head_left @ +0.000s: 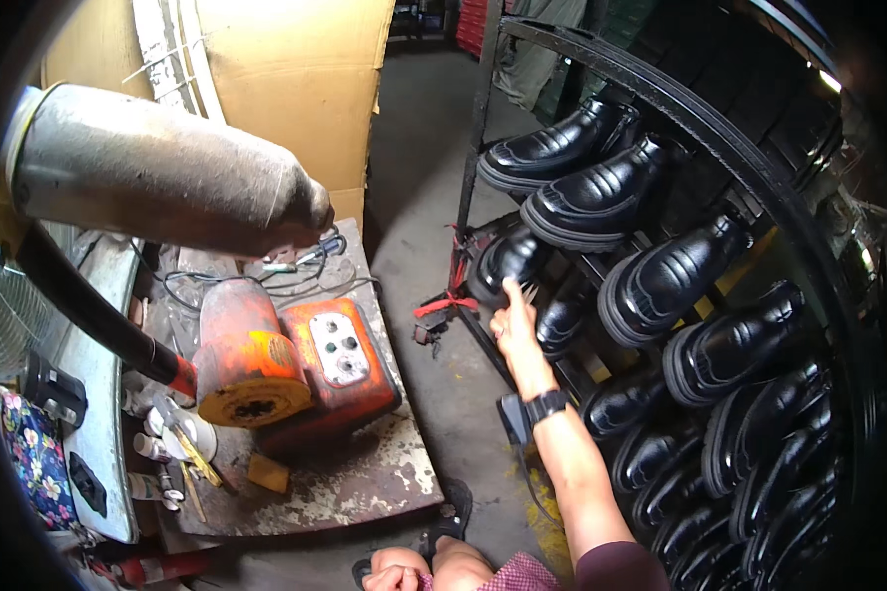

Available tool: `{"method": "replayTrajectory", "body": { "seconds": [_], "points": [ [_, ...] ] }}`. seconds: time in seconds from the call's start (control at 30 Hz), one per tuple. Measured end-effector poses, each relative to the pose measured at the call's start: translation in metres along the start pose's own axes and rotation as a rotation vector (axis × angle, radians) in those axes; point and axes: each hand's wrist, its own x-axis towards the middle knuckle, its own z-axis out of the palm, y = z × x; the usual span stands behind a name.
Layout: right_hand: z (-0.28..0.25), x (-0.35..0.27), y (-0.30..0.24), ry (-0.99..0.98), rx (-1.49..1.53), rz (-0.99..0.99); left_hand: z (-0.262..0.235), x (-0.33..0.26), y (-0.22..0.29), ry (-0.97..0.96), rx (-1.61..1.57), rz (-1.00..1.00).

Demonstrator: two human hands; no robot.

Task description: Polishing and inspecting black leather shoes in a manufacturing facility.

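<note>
My right hand [515, 323] reaches up to a black metal rack [601, 59] full of glossy black shoes. Its fingers are apart, and the fingertips touch the heel of a black shoe [508, 258] on a middle shelf, with another black shoe [562, 323] just to its right. A black watch [547, 404] sits on that wrist. My left hand [389, 577] rests at the lower edge by my knee, fingers curled into a fist with nothing seen in it.
An orange machine [296, 364] stands on a worn metal bench [365, 483] at left, under a grey dusty duct [158, 167] and a black hose [79, 295]. Behind it is a cardboard box [296, 69]. A black pedal [512, 416] lies on the concrete floor.
</note>
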Motion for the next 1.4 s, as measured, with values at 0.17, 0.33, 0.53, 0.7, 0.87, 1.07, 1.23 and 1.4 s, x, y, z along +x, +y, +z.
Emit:
{"method": "replayTrajectory", "body": {
  "seconds": [0.17,0.33,0.53,0.7,0.87,1.07,1.23,1.4],
  "points": [
    [-0.053,-0.126,0.027,-0.159,-0.030,0.106,0.006,0.007,-0.007,0.220,-0.052,0.316],
    [-0.114,-0.232,0.031,-0.299,-0.052,0.250,-0.001,-0.001,0.010,0.183,0.014,0.269],
    [-0.149,-0.323,0.011,-0.289,-0.112,0.216,-0.001,-0.022,0.020,0.168,-0.075,0.267],
    [-0.137,-0.387,-0.027,-0.523,-0.377,0.115,-0.007,-0.040,0.018,0.032,-0.373,-0.098],
    [-0.138,-0.438,-0.053,-0.420,-0.730,0.030,-0.024,-0.023,0.110,-0.100,-0.893,-0.168],
    [-0.101,-0.483,-0.063,-0.668,-1.231,-0.350,-0.023,-0.043,0.108,-0.115,-0.992,-0.216],
    [-0.102,-0.480,-0.072,-0.539,-1.017,-0.269,-0.035,-0.055,0.100,0.067,-1.002,-0.116],
    [-0.071,-0.452,-0.069,-0.455,-0.911,-0.292,-0.063,-0.071,0.104,-0.013,-0.958,-0.196]
  ]
}}
